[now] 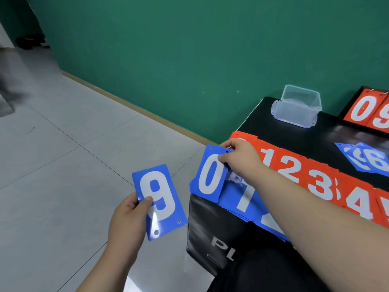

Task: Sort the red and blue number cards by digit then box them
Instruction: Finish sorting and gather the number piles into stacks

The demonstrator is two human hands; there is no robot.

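My left hand [126,220] holds a blue card [160,201] showing a 9, out over the floor left of the black table [294,135]. My right hand [237,157] pinches the top edge of a blue 0 card [208,175] at the table's left corner. Beside it lies a blue 1 card [242,197] on more blue cards, partly under my right forearm. Behind them runs a row of red cards [294,169] showing 1, 2, 3, 4. A clear plastic box [296,106] stands empty at the back of the table.
Loose blue cards [366,159] showing 6 lie at the right edge. A black stand with red 0 and 9 cards [368,112] sits at the back right. Grey tiled floor [63,165] spreads to the left, and a green wall [168,49] is behind.
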